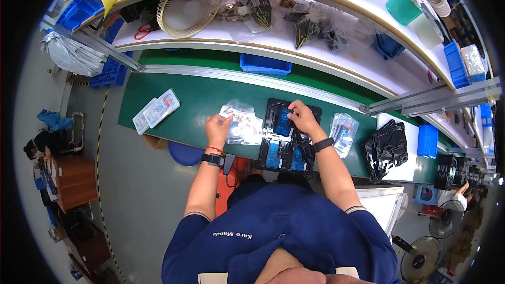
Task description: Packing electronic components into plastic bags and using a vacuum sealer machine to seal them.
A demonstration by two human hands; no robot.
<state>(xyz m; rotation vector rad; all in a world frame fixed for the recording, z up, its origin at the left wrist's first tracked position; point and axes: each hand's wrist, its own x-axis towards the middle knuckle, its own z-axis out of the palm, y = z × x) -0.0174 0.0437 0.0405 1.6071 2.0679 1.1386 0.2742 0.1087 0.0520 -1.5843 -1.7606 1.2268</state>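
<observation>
On the green bench top, my left hand (217,128) pinches the left edge of a clear plastic bag (244,129) with red and white print. My right hand (306,120) reaches over a black moulded tray (264,159), its fingers closed at the edge of a flat dark blue phone battery (283,123). More such batteries, among them a lower-left one (273,153) and a lower-right one (298,158), lie in the tray's nearer compartments. My wrist and fingers hide part of the tray's right side.
White printed packs (164,106) lie at the bench's left; clear packs (344,132) lie right of the tray. Stacked black trays (386,150) and a blue bin (427,141) stand farther right. A shelf (200,47) with a basket (189,13) and bagged parts overhangs the bench's back.
</observation>
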